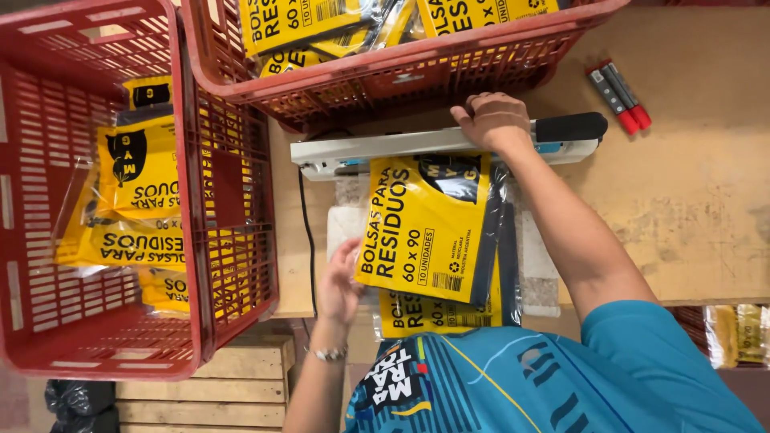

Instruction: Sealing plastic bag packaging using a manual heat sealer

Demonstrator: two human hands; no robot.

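Worn wooden tabletop (690, 200) fills the right of my view, scuffed and pale, with a pair of red-capped markers (619, 98) lying near its far edge. A long grey heat-sealer bar (385, 146) with a black handle (571, 127) stretches across the middle. I see the right hand (495, 120) lying on top of that bar, palm down and fingers curled over its far edge, pressing on it rather than grasping anything loose. Just beneath the bar lies a yellow packet of bags (417, 228) in clear plastic wrap, its top edge tucked under the bar, with dark folded bags showing along its right side. It rests on another yellow packet (425, 317) that peeks out nearer the body. The left hand (341, 281) sits at the packet's left edge, fingers loosely bent and touching the wrap; I cannot tell whether it truly pinches it. A bracelet (329, 354) circles that wrist.

To the left stands a red plastic crate (224, 240) holding more yellow packets (136, 192). A second red crate (417, 72), also filled with packets, sits beyond the sealer. Wooden pallet boards (208, 393) show below.
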